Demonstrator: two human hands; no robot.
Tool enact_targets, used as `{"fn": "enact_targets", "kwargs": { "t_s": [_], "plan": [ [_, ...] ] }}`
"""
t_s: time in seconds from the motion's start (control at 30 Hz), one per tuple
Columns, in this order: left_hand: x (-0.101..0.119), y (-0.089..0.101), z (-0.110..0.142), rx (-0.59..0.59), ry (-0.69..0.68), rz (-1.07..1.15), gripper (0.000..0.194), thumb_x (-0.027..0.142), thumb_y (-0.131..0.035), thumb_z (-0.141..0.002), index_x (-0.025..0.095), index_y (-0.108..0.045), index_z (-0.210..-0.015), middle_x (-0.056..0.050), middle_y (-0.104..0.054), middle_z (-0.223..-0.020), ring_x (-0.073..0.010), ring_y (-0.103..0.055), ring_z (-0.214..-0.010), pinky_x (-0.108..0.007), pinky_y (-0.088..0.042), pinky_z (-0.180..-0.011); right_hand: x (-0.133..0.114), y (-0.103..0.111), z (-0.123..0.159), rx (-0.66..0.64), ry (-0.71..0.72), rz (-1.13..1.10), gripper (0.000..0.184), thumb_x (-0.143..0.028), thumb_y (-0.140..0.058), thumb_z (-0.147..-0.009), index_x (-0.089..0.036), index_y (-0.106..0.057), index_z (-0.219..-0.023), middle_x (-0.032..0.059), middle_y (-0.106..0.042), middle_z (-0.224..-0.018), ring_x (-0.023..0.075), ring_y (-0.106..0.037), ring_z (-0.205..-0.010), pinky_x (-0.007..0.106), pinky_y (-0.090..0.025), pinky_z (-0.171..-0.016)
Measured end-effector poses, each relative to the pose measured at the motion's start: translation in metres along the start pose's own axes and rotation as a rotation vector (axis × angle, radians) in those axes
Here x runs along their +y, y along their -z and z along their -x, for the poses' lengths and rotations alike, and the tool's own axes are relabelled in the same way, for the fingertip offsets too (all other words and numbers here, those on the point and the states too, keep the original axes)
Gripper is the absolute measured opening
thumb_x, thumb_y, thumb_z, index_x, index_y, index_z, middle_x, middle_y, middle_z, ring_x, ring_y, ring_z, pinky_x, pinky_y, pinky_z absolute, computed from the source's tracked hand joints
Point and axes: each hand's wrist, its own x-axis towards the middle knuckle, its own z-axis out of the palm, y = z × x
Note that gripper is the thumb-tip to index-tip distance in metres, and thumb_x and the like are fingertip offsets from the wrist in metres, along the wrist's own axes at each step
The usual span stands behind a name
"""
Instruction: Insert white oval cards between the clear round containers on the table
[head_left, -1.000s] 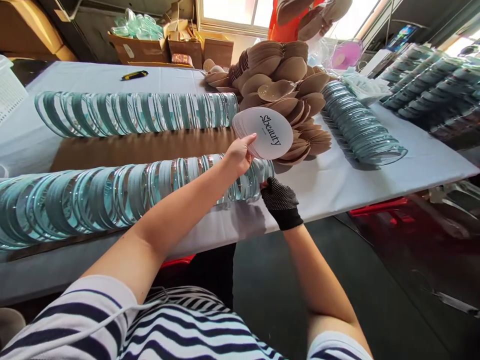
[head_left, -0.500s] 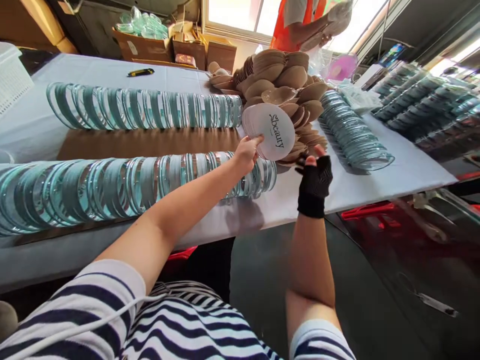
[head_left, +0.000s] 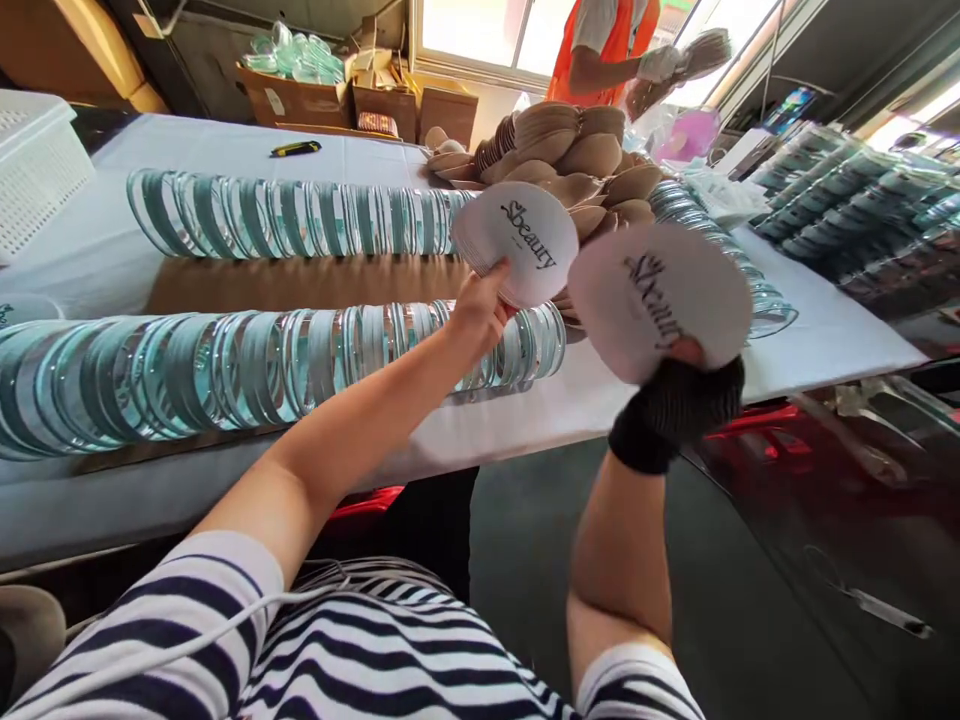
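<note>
My left hand (head_left: pixel 478 312) is closed on a stack of white round cards (head_left: pixel 517 243) printed "beauty", held up over the near row of clear teal-edged round cases (head_left: pixel 262 365). My right hand (head_left: pixel 679 398), in a black fingerless glove, grips a single white "beauty" card (head_left: pixel 660 300), raised above the table's front edge and slightly blurred. A pile of tan cup-shaped pads (head_left: pixel 570 160) lies just beyond the cards.
A second row of cases (head_left: pixel 300 215) runs across the white table (head_left: pixel 817 340); more stacks (head_left: pixel 847 195) fill the right. A white basket (head_left: pixel 37 170), cardboard boxes (head_left: pixel 360 95) and a yellow-black cutter (head_left: pixel 295 149) sit farther back. A person in an orange vest (head_left: pixel 607 45) handles pads.
My right hand rose from the end of the near case row, then took one card off the stack and pulled it to the right. My left hand lifted the stack slightly.
</note>
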Motion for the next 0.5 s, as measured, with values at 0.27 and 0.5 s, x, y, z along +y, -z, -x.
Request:
{"fn": "enact_targets", "kwargs": {
  "t_s": [0.27,0.5],
  "plan": [
    [0.015,0.010,-0.044,0.138,0.040,0.028,0.039,0.013,-0.060,-0.094,0.022,-0.060,-0.131,-0.007,-0.066,-0.135,-0.0216,-0.061,-0.128,-0.040,-0.050,-0.108,0.035,0.028,0.077,-0.406,0.544,0.176,0.043,-0.035,-0.033,-0.103,-0.015,-0.068,-0.119,0.0125,-0.073,-0.086,0.0171,-0.062,-0.065,0.027,-0.037,-0.061],
    [0.011,0.014,-0.040,0.104,-0.013,0.041,0.031,0.010,-0.062,-0.092,0.021,-0.065,-0.121,-0.005,-0.068,-0.129,-0.0231,-0.059,-0.130,-0.039,-0.050,-0.108,-0.008,-0.026,0.048,-0.625,0.567,0.361,0.037,-0.037,-0.041,-0.099,-0.014,-0.062,-0.120,0.0026,-0.059,-0.064,0.0103,-0.040,-0.049,0.027,-0.015,-0.053]
  ]
}}
